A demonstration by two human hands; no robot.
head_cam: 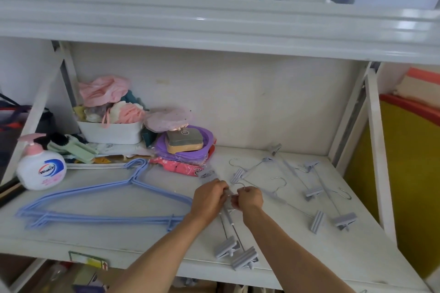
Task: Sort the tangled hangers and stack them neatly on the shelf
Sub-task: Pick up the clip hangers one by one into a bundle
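Note:
On the white shelf [297,252] a stack of blue wire hangers [102,200] lies at the left, hooks pointing to the back. In the middle, my left hand [209,197] and my right hand [248,198] both grip a pair of grey clip hangers [232,235] near the metal hooks; the clips of that pair [235,253] point toward the front edge. Several more grey clip hangers [309,190] lie tangled and spread out to the right of my hands.
A white soap pump bottle [40,169] stands at the far left. Behind are a white bin of cloths [110,129], a purple dish with soap [184,144] and a red packet [177,166]. The upper shelf [214,28] overhangs. A yellow panel [409,185] stands right.

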